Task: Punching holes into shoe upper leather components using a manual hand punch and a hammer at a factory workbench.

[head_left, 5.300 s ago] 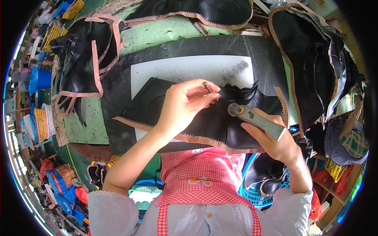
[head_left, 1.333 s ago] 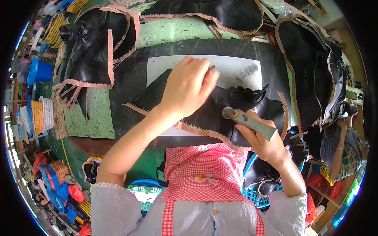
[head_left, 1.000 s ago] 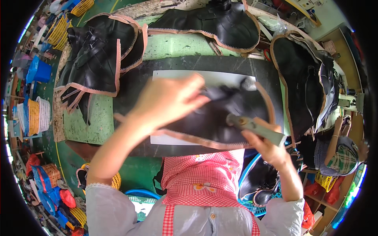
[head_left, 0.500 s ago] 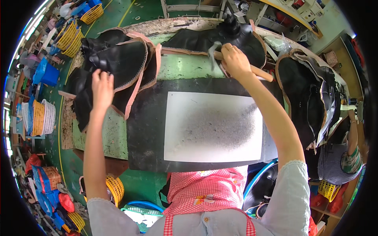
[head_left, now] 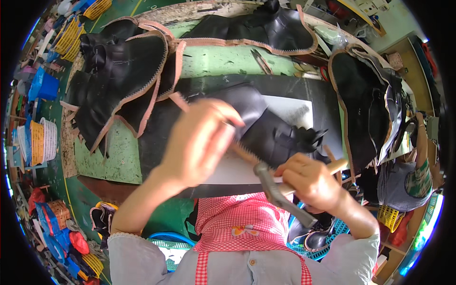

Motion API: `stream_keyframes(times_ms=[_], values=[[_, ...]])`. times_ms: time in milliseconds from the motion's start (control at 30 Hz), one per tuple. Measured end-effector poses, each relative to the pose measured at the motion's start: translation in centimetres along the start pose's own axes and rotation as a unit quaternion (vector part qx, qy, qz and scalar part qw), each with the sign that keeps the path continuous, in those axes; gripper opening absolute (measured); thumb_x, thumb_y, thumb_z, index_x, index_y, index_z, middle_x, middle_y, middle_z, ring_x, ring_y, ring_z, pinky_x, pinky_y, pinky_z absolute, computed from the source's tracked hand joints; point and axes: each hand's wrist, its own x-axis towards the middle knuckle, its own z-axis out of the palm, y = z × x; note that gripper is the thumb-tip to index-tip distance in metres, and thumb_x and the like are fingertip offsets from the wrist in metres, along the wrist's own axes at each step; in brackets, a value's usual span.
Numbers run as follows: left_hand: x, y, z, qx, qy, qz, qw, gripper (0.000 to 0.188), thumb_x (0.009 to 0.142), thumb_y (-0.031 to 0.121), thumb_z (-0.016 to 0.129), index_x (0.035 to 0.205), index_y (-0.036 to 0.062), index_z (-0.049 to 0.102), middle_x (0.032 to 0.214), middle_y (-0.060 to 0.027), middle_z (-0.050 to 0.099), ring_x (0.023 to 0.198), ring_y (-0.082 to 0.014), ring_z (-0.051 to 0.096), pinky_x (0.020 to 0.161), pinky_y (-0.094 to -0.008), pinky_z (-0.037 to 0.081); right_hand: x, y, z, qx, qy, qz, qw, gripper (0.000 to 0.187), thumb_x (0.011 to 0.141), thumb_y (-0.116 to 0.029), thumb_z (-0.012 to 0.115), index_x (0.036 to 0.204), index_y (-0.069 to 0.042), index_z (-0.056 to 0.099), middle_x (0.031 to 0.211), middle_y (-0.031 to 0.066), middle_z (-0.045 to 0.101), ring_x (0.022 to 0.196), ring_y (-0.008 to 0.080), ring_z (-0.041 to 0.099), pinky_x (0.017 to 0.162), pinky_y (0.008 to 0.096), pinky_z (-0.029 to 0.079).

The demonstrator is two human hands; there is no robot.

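Note:
A black leather boot upper (head_left: 270, 135) with a tan zigzag-edged strip lies across the white sheet (head_left: 289, 108) on the dark board (head_left: 147, 152) in front of me. My left hand (head_left: 197, 145), a little blurred, is closed at the upper's left part, its fingers curled against the leather edge. My right hand (head_left: 308, 183) is wrapped round the wooden handle of a hammer (head_left: 278, 192). The metal head hangs just off the upper's near edge, pointing toward my apron. Part of the upper is hidden behind my left hand.
More black uppers (head_left: 118, 66) are piled at the left, another (head_left: 251, 31) lies along the far edge, and a stack (head_left: 363, 104) stands at the right. Pincers (head_left: 261, 61) rest beyond the board. A co-worker (head_left: 403, 185) is at the right; a blue basket (head_left: 344, 228) sits below.
My left hand has come from the left pile to the board, where a boot upper now covers part of the sheet. My right hand has drawn the hammer nearer to me.

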Motion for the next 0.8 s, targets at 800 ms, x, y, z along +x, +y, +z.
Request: stream_keyframes(times_ms=[800], values=[[3.6,0.3,10.3,-0.184,-0.114,-0.135,0.967,0.015,0.091,0.003,0.068,0.105,-0.0018,0.07,0.094,-0.0058,0.071,0.085,-0.0111,0.069,0.079,-0.0231,0.056,-6.1,2.6,0.4,0.059,0.034,0.299,0.952,0.018,0.092,-0.012,0.068,0.095,0.001,0.055,0.074,0.0202,0.065,0.069,0.0395,0.064,0.061,0.0377,0.049]])
